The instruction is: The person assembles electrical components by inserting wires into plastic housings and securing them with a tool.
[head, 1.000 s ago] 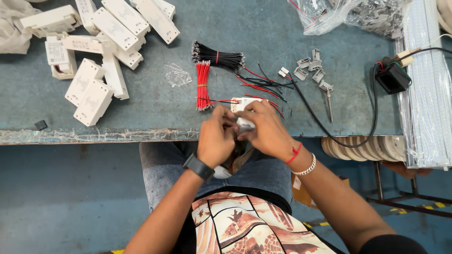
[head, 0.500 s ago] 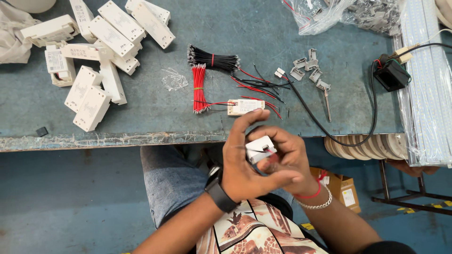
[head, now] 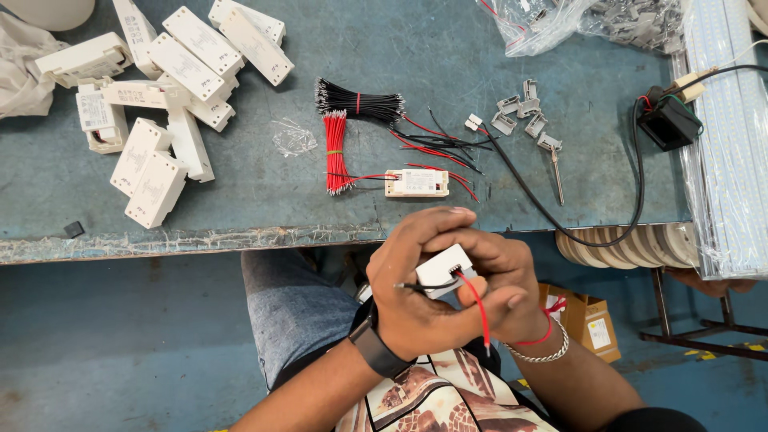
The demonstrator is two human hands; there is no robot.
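Observation:
Both my hands hold one small white plastic module (head: 445,267) over my lap, below the table edge. My left hand (head: 416,296), with a black watch on the wrist, wraps over it from the left. My right hand (head: 504,284), wearing a red thread and a silver bracelet, cups it from the right. A red wire (head: 478,308) and a black wire (head: 420,286) stick out of the module. On the table above lie another white module with wires (head: 416,182), a red wire bundle (head: 334,152) and a black wire bundle (head: 358,102).
A heap of white plastic housings (head: 160,88) covers the table's left. Small grey clips (head: 524,116) and a screwdriver (head: 555,168) lie right of the wires. A black box with cable (head: 670,122), clear bags (head: 576,20) and LED strips (head: 728,136) sit at right. The worn table edge (head: 192,240) runs across.
My hands have dropped from the table edge down toward my lap with the module. One wired module now lies alone on the table.

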